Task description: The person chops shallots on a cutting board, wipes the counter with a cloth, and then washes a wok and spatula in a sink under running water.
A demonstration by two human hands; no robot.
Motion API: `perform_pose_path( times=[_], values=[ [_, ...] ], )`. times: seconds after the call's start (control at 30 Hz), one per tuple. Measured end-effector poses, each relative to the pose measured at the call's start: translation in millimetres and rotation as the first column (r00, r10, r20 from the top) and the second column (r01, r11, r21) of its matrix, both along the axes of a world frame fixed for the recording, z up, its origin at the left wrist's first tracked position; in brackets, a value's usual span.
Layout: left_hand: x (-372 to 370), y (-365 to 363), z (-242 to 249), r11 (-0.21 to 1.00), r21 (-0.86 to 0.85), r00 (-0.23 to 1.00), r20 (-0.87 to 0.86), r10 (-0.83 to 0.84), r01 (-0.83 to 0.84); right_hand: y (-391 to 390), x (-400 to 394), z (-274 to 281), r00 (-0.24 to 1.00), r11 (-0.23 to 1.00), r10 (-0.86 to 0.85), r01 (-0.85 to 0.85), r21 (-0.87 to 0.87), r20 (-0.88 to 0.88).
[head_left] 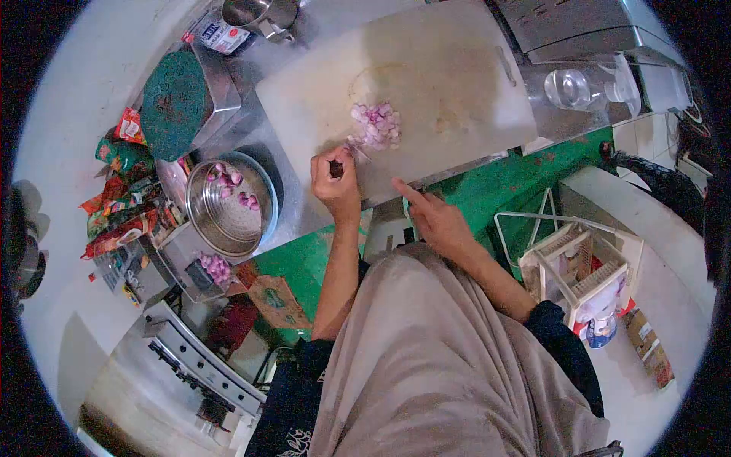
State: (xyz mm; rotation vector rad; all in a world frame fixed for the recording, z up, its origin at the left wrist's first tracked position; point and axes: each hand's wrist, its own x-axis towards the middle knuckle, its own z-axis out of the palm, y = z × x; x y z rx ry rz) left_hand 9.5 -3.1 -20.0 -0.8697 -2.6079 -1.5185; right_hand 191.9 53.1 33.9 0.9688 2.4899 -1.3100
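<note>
My left hand (335, 184) is closed in a fist at the near edge of the cutting board (457, 76). The dark end of a handle shows inside the fist, and a thin pale blade, apparently a knife (361, 154), sticks out towards the sliced shallots (377, 126). These pink-white slices lie in a loose heap on the board, just beyond the left hand. My right hand (438, 221) is by the board's near edge, its index finger stretched out and the other fingers partly curled. Nothing shows in it.
Left of the board stands a metal pan (232, 204) with several whole shallots inside. More shallots (215, 268) lie in a tray below it. A metal pot (260, 17) is at the back, a clear jar (567, 88) at the right. A wooden rack (582, 266) stands lower right.
</note>
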Motion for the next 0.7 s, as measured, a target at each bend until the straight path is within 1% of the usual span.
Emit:
perform_pose_path(
  times=[0.07,0.17,0.27,0.37,0.47,0.57,0.67,0.7],
  values=[
    [1.1,2.0,3.8,1.0,0.006,1.0,0.012,0.005,-0.005,3.3,2.9,5.1,0.996,0.996,-0.051,0.045,-0.08,-0.076],
    [0.9,1.9,5.5,1.0,0.0,1.0,-0.011,-0.012,0.012,1.1,-1.2,9.1,0.998,0.999,-0.018,0.017,-0.033,-0.054],
    [1.2,0.7,2.4,1.0,-0.022,1.0,-0.01,0.012,-0.013,-3.3,-4.7,5.8,1.0,0.999,0.027,-0.027,0.043,-0.002],
    [1.7,1.4,4.3,0.999,-0.042,1.0,-0.019,0.022,-0.023,-2.5,-6.0,7.4,0.999,0.995,0.043,-0.041,0.094,-0.018],
    [-0.5,-0.8,-2.0,1.0,-0.009,1.0,-0.028,-0.002,0.002,-0.9,-7.9,7.0,0.997,0.988,0.074,-0.076,0.134,0.021],
    [0.0,-0.1,0.0,1.0,-0.013,1.0,-0.021,0.004,-0.004,0.1,-11.7,9.5,0.997,0.986,0.08,-0.079,0.146,-0.001],
    [1.0,-0.1,4.5,0.999,-0.045,0.999,0.033,0.009,-0.008,0.6,-19.1,9.1,0.993,0.976,0.102,-0.112,0.187,0.058],
    [1.0,-0.1,4.1,0.999,-0.04,1.0,0.024,0.011,-0.01,1.1,-22.0,8.3,0.996,0.975,0.093,-0.094,0.203,0.018]
  ],
)
